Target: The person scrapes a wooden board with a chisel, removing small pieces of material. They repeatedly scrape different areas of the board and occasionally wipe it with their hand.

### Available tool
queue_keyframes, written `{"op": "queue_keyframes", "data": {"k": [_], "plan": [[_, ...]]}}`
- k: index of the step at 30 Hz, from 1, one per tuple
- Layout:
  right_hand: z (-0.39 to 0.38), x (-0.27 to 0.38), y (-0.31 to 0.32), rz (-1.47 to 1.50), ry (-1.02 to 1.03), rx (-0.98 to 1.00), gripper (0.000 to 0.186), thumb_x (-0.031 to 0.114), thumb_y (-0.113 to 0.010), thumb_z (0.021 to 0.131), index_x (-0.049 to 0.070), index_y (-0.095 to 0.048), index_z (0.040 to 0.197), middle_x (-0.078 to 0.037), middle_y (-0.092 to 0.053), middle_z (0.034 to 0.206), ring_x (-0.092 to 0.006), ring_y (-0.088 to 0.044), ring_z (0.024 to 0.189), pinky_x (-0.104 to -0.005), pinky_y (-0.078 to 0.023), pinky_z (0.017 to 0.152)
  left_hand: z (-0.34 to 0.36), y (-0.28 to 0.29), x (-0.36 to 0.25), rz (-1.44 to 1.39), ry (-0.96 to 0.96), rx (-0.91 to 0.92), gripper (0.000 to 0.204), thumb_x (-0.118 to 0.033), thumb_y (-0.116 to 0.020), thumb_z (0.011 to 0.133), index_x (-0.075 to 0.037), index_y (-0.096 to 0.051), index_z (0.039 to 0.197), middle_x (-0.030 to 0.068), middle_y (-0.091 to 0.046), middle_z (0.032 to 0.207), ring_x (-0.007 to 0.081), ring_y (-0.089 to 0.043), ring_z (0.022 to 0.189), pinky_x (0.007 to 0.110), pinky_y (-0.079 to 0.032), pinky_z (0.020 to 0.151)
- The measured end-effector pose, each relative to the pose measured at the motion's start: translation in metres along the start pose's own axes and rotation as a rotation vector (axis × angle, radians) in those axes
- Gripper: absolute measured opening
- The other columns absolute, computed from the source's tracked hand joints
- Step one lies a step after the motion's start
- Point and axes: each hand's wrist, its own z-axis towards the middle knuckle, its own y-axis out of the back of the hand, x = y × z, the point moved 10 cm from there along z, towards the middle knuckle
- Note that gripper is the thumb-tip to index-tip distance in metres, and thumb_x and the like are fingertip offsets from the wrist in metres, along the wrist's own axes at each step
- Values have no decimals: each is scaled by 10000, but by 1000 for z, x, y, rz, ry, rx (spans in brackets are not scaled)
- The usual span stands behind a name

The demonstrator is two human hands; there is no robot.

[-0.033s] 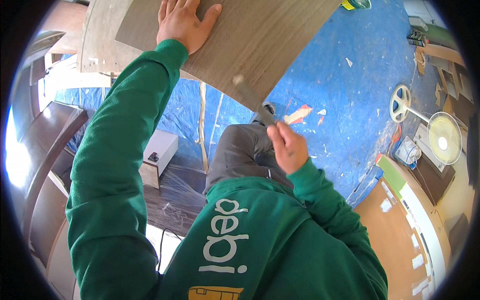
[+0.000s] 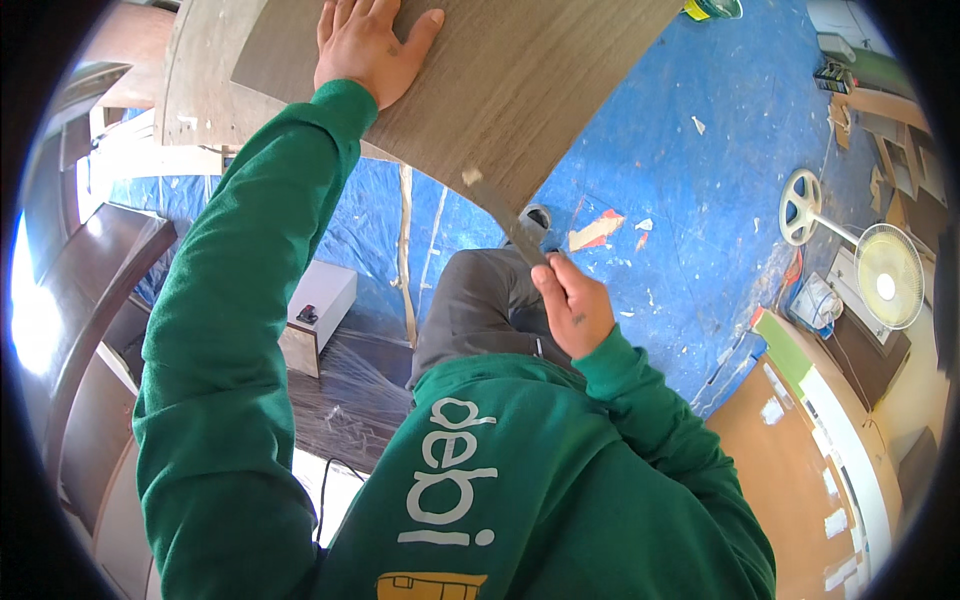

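A large wood-grain board [image 2: 520, 90] fills the top middle, its corner pointing down toward my legs. On its upper left part my left hand [image 2: 372, 48] lies flat, fingers stretched and thumb spread. My right hand [image 2: 577, 308] is closed round one end of a long, flat, grey file [image 2: 515, 232]. The file lies across the board's near edge by the corner, its pale tip over the board's surface. Part of the file's length is hidden inside my fist.
Blue sheeting [image 2: 690, 190] with scraps covers the floor. A yellowish fan [image 2: 888, 280] with a white round base lies to the right, near an orange-brown panel [image 2: 770, 450]. A white box [image 2: 325, 300] stands left of my legs. A green-and-yellow bucket [image 2: 715, 8] is at the top.
My right hand has shifted slightly down, and the file has moved a little down and left along the board's near edge. My left hand has stayed in place.
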Motion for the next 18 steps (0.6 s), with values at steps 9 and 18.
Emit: {"op": "queue_keyframes", "data": {"k": [9,18], "plan": [[27,-10,11,24,25,-102,334,292,-609,1044,12,-540,874,-173,-492,661,-293,-479,558,-437,-398,553,4,-1,-1,-2,-2,4,684,-458,-551,997,-39,-448,1528,198,-339,1645,367,-250,1545,483,-150,1279],[-64,-85,2,538,-351,37,270,302,-712,995,49,-644,1060,-1,-581,689,-96,-525,562,-305,-430,522,5,-15,10,14,14,56,703,-463,-519,1015,-43,-397,1564,197,-280,1673,363,-200,1565,487,-125,1284]]}}
